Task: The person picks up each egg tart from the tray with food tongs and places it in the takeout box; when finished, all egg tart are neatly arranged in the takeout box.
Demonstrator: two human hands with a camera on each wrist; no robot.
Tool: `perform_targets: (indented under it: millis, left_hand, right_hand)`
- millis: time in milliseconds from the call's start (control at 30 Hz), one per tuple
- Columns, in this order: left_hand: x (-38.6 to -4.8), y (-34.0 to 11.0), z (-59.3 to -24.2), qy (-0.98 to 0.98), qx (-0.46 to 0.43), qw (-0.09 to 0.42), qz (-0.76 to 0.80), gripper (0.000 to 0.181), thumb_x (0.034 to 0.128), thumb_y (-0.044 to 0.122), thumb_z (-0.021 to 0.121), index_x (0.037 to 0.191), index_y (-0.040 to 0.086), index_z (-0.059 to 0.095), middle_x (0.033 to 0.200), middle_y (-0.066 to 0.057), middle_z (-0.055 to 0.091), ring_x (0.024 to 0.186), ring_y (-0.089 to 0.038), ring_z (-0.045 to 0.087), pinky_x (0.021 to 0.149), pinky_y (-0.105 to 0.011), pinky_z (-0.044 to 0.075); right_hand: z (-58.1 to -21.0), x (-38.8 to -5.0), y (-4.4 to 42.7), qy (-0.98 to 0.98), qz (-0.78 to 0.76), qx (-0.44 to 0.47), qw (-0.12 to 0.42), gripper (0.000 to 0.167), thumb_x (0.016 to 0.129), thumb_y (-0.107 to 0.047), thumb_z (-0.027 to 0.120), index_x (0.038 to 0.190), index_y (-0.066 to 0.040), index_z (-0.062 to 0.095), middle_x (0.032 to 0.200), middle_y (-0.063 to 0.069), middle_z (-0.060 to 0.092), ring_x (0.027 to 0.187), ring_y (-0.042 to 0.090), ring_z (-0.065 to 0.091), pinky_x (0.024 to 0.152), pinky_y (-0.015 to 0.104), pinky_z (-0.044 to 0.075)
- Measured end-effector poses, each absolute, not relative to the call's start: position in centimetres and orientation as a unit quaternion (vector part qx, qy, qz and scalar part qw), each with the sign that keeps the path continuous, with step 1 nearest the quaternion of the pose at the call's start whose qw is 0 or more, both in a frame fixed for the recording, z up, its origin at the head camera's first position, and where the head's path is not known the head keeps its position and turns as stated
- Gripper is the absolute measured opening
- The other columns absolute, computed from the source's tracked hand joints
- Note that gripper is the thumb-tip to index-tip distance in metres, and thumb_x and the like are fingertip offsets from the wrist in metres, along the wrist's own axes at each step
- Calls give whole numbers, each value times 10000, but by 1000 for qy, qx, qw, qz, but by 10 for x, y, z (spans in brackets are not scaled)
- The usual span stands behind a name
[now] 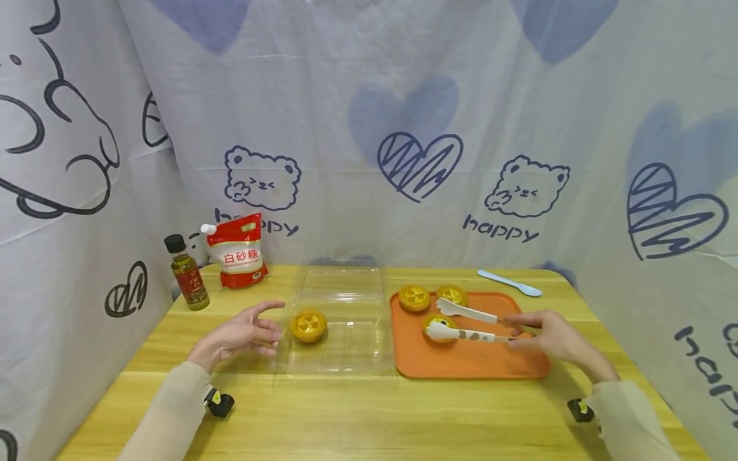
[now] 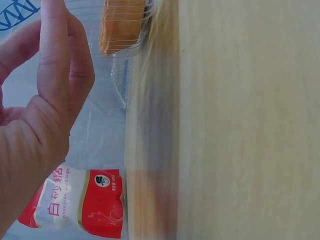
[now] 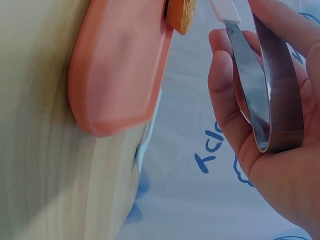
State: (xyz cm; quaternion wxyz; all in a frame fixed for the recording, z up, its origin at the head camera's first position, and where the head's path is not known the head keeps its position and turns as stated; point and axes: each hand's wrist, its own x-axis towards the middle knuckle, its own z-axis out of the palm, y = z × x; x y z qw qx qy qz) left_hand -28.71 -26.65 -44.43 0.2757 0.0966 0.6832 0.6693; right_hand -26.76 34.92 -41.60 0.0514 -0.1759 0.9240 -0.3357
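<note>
My right hand (image 1: 556, 336) holds a pair of tongs (image 1: 478, 335) with white scalloped tips and a bent metal band, fingers on one side and thumb on the other. The tongs' arms stand apart above an orange tray (image 1: 478, 365). One tip overlaps the front egg tart (image 1: 438, 338); whether it touches is unclear. Two more tarts, the left one (image 1: 414, 298) and the right one (image 1: 453, 293), sit at the tray's back. My left hand (image 1: 242, 334), fingers loosely bent and holding nothing, hovers by the left edge of a clear plastic box (image 1: 357, 358). Inside lies another tart (image 1: 308, 326).
At the back left stand an oil bottle (image 1: 190, 276) with a black cap and a red-and-white sugar bag (image 1: 241, 255). A pale blue spoon (image 1: 510, 283) lies behind the tray. The box's lid (image 1: 340, 282) lies folded back. Printed cloth encloses the wooden table (image 1: 346, 416) on three sides.
</note>
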Motion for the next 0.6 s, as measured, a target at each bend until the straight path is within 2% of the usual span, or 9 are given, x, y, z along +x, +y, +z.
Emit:
perform_targets:
  millis: [100, 167, 267, 400, 600]
  left_hand:
    - [-287, -267, -444, 685, 96, 276, 667, 841, 925, 4, 616, 1562, 93, 74, 1002, -124, 605, 844, -195, 656, 788, -376, 615]
    - [-287, -267, -444, 685, 95, 276, 667, 843, 924, 5, 619, 1562, 95, 74, 996, -117, 604, 843, -193, 655, 789, -377, 615]
    - [-287, -267, -444, 684, 95, 278, 667, 845, 922, 5, 621, 1561, 98, 76, 991, -110, 603, 843, -190, 654, 792, -377, 615]
    - [-287, -267, -444, 684, 95, 277, 668, 848, 920, 4, 624, 1561, 99, 77, 992, -110, 606, 845, -191, 655, 795, -377, 614]
    - [-287, -267, -444, 682, 95, 277, 670, 849, 919, -2, 622, 1561, 99, 75, 984, -106, 610, 842, -190, 657, 790, -374, 615]
  right_hand:
    - [-412, -270, 351, 921, -337, -186, 58, 562, 818, -264, 794, 1298, -27, 626, 1159, 142, 698, 946, 156, 645, 742, 187, 480]
    - [-410, -272, 354, 917, -343, -193, 68, 561, 817, -264, 794, 1296, -24, 627, 1151, 152, 699, 922, 140, 665, 743, 179, 486]
    - [-406, -275, 357, 912, -344, -210, 82, 570, 824, -264, 787, 1301, -1, 616, 1213, 180, 678, 924, 117, 698, 818, 202, 541]
    - [-402, -280, 361, 904, -345, -229, 105, 594, 830, -256, 780, 1312, 35, 592, 1283, 200, 634, 932, 92, 702, 865, 218, 556]
    - [-402, -289, 366, 901, -344, -234, 123, 544, 833, -235, 777, 1303, -13, 617, 1281, 183, 642, 991, 186, 679, 827, 190, 548]
